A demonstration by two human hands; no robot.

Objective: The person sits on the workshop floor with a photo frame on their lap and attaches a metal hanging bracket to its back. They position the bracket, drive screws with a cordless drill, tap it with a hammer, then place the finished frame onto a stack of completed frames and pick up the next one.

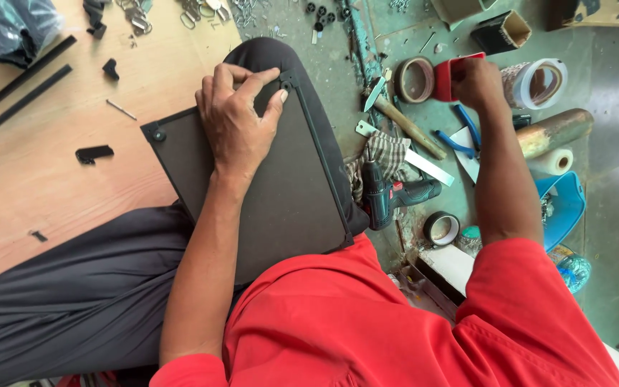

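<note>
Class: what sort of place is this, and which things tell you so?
Probably a small floor-level workshop, perhaps for framing: a cordless drill, a hammer, tape rolls and loose metal hardware lie around.

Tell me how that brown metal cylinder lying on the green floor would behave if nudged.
The brown metal cylinder lies on its side, so it would probably roll. Its rusty metal look suggests it is stiff and fairly heavy. The white roll beside it might stop it.

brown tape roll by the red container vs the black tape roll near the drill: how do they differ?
Colour: the brown tape roll is tan-brown; the black tape roll is dark with a pale inner core.
Size: the brown roll looks larger in this view.
Place: the brown roll lies beside the red box-shaped container that the right hand grips; the black roll lies near the cordless drill, away from both hands.
Shared: both lie flat, hole up.
</note>
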